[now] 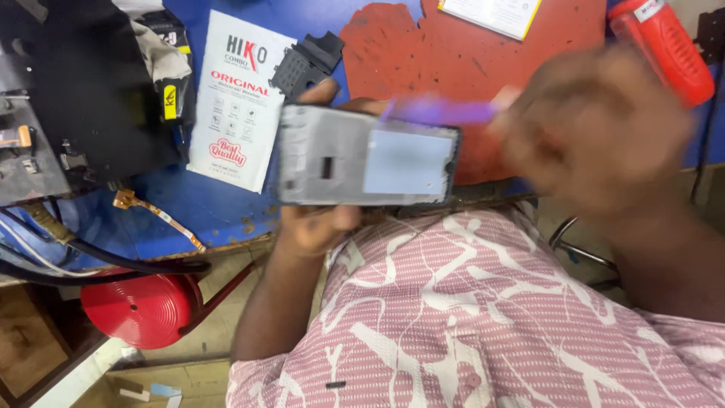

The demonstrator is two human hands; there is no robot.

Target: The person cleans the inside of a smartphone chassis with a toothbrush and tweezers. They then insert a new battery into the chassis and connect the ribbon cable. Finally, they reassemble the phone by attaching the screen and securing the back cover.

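The left hand (pixel 321 219) is gripping an opened phone frame (pixel 366 156) at centre above a blue worktable (pixel 189 200) with a red mat (pixel 445 53) at twelve o'clock, a white packet (pixel 238 98) at ten, while the blurred right hand (pixel 596 128) is pinching a purple strip (pixel 442 111).

Around the one phone frame (pixel 366 155): two hands, left (pixel 317 223) and right (pixel 596 128), one purple strip (pixel 442 111), one white packet (pixel 238 98), one red bottle (pixel 664 45).

White packet (pixel 236 102), red bottle (pixel 664 45), red reel (pixel 140 306) by blue table (pixel 204 204).
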